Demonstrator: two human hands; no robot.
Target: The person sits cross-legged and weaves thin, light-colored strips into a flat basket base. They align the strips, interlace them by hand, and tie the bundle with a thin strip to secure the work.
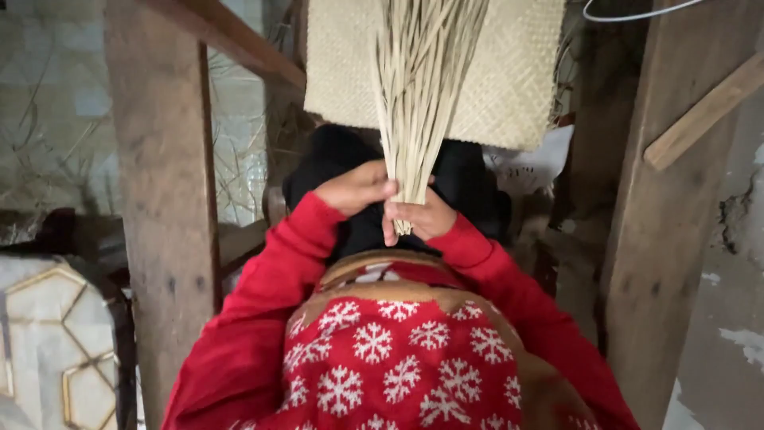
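You hold a bundle of pale dried straw strips [418,95] upright in front of your chest, both hands closed around its lower end. Your left hand [356,189] wraps the stalks from one side, your right hand [422,219] clasps them just below, each grip shut on the bundle. The strips fan upward across a woven straw mat [509,80] hanging behind. Rough wooden posts [163,183] stand on either side; your red snowflake sweater [382,358] fills the foreground.
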